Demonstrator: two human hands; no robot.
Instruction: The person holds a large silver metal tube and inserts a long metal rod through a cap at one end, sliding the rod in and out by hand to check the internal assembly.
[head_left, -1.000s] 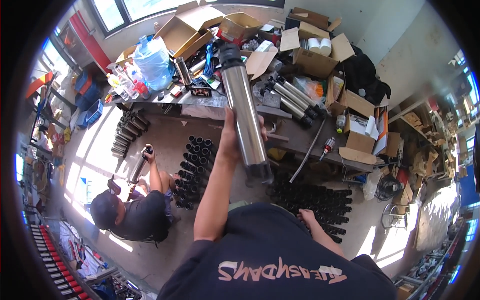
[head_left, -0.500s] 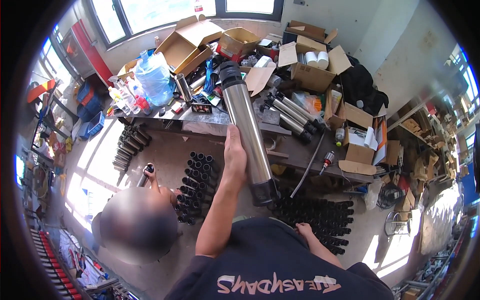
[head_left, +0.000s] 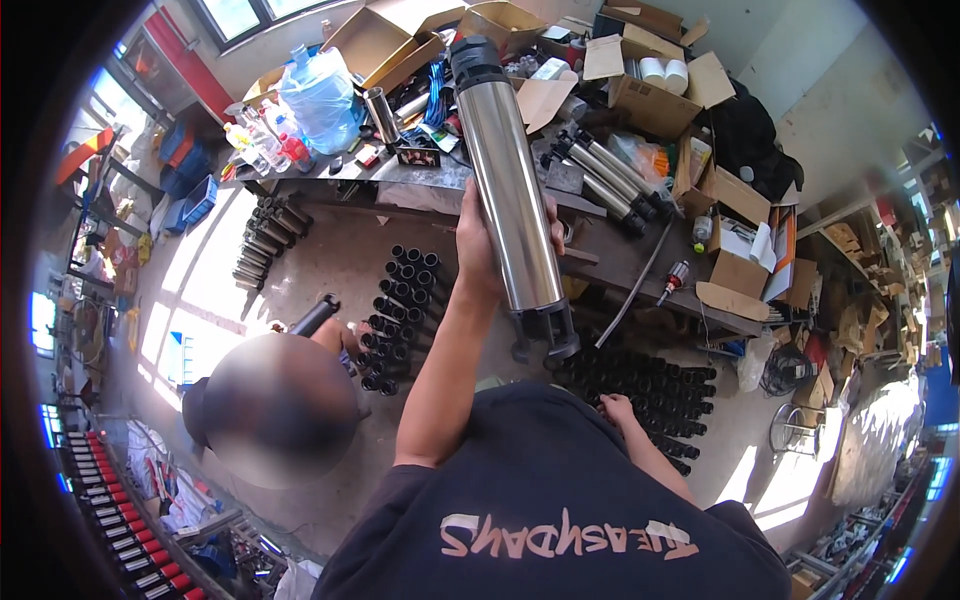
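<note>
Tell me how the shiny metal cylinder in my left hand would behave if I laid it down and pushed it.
The metal cylinder could well roll, given its round body. It's probably stiff, showing no sag in the left hand. Its smooth, glossy surface may be slippery.

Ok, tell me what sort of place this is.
Most likely a small industrial workshop: the left hand holds a shiny metal cylinder with black end fittings, rows of black-rimmed tubes sit on the floor, and open cardboard boxes crowd a cluttered workbench.
</note>
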